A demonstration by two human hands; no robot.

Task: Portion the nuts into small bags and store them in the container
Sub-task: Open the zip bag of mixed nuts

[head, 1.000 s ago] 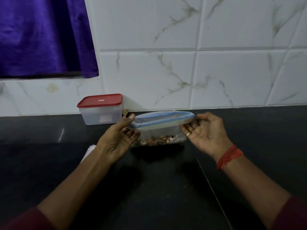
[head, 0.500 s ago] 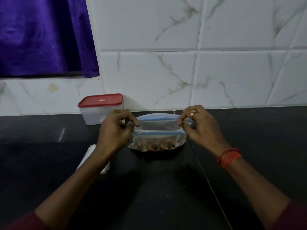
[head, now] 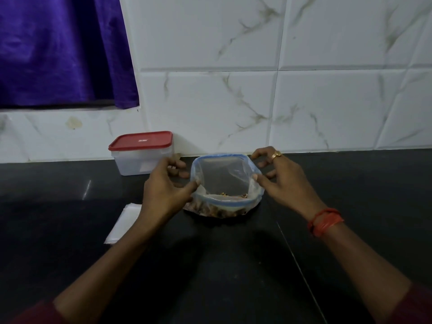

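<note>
Left hand point(head: 163, 190) and right hand point(head: 278, 181) each pinch a side of the zip bag point(head: 224, 176) rim — mouth spread wide between them. Nuts point(head: 215, 210) lie at the bag's bottom, below both grips — on the counter point(head: 233, 265). Lidded container point(head: 142, 152) stands just beyond the left hand.

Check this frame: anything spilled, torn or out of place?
Nothing clearly wrong. The left hand and right hand hold the clear blue-rimmed zip bag open on the black counter, brown nuts inside. The red-lidded plastic container stands shut, upright. A small tan speck by the wall is too unclear to call.
</note>
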